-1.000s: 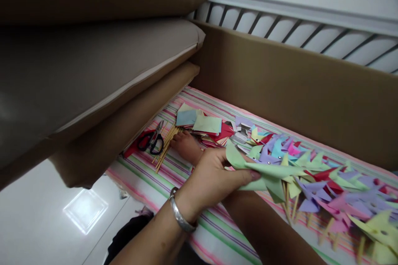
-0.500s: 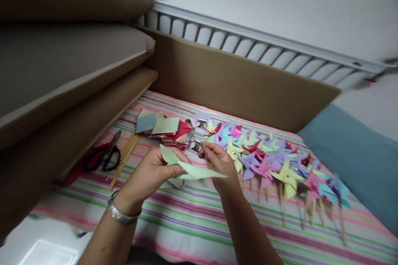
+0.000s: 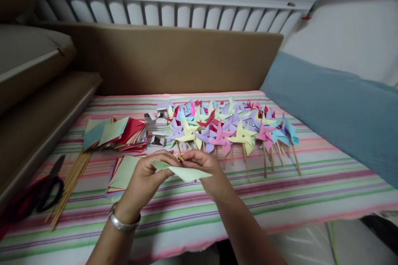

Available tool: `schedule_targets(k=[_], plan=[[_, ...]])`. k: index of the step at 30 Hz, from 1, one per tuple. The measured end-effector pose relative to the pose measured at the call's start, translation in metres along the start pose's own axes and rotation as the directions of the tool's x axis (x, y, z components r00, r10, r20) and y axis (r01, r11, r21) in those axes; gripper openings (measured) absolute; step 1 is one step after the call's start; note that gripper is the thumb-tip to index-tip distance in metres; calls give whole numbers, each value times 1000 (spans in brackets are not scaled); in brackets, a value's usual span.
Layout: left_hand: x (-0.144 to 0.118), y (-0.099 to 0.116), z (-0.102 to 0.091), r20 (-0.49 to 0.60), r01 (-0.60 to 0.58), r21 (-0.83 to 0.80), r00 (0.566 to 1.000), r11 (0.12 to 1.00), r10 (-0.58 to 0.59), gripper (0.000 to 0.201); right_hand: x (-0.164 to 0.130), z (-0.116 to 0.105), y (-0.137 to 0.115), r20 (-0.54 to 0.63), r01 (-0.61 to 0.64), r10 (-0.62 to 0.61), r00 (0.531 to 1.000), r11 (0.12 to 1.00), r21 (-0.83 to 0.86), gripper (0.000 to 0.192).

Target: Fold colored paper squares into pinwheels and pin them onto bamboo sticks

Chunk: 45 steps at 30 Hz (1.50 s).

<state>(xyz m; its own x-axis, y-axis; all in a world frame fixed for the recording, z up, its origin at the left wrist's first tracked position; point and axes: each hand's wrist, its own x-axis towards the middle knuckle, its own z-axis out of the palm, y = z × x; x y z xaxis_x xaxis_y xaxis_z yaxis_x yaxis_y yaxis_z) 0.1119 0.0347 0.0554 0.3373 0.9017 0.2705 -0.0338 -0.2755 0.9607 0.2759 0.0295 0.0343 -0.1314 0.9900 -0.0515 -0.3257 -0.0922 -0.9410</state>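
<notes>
My left hand [image 3: 146, 178] and my right hand [image 3: 207, 169] meet over the striped cloth [image 3: 280, 186], both pinching a light green paper pinwheel [image 3: 183, 171]. A thin wooden stick shows between my right fingers at the pinwheel's middle. My left wrist wears a silver bangle [image 3: 122, 223]. Just beyond my hands lies a row of finished paper pinwheels [image 3: 226, 126] in several colours, sticks pointing toward me.
A stack of coloured paper squares [image 3: 116, 132] lies at left, a few more squares [image 3: 122, 170] under my left hand. Wooden sticks [image 3: 70, 184] and black scissors [image 3: 46, 188] are at far left. Small white boxes [image 3: 157, 126], brown cushions [image 3: 161, 60] and a blue cushion [image 3: 336, 112] surround the cloth.
The view swung right, off the cushions at left. My right hand came back from the stick bundle to the green pinwheel, which both hands now hold nearer to me.
</notes>
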Motion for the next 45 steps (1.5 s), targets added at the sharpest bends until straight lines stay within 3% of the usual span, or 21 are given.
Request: schedule_targets(k=[6,14,18,23,31,45], plan=[[11,-6,31,-95,-64,53,993,997,69,4,-6,-17,-11,-73,86,-88,993,996,-33,8],[11,-22,47,-193,-156,105,966,982,174,9,-9,-27,-8,-126,173,-183,975,981,-87,8],[14,-29,45,-156,-227,145,956,963,249,11,-8,-33,-7,-117,258,-280,953,951,-171,12],[15,-36,37,-146,-232,150,956,961,254,13,-4,-34,-7,-91,317,-344,934,921,-228,14],[15,-42,29,-121,-211,141,966,967,228,11,3,-29,2,-131,263,-291,948,944,-198,2],[14,-44,34,-145,-167,169,971,971,192,13,3,-32,10,-121,250,-278,953,946,-206,5]])
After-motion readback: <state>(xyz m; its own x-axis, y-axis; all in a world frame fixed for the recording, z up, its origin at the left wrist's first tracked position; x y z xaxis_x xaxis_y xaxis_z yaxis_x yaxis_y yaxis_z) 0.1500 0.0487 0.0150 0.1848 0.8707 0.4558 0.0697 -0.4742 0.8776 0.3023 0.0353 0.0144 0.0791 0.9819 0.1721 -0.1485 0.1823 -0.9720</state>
